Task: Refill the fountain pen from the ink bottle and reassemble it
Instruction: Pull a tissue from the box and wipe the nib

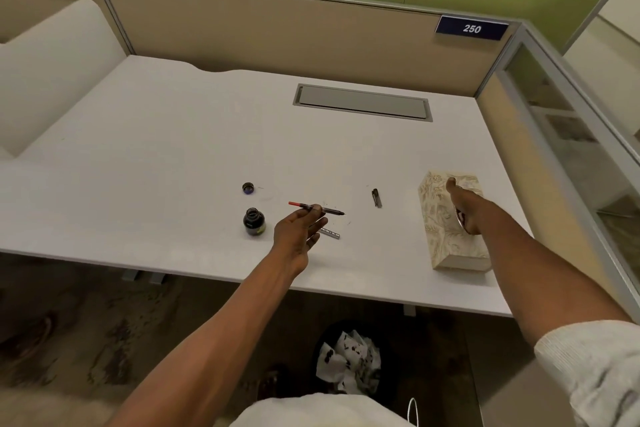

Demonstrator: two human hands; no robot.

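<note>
My left hand holds the pen's front section level above the white desk, nib pointing right and its red converter end pointing left. The open ink bottle stands just left of that hand, and its cap lies further back. Partly hidden under my left fingers, the silver pen barrel rests on the desk. The pen cap lies to the right. My right hand reaches onto the top of the patterned tissue box, fingers at its opening; whether it grips a tissue is unclear.
A grey cable hatch is set into the desk at the back. Partition walls close the back and right side. Below the front edge stands a black waste bin holding ink-stained tissues.
</note>
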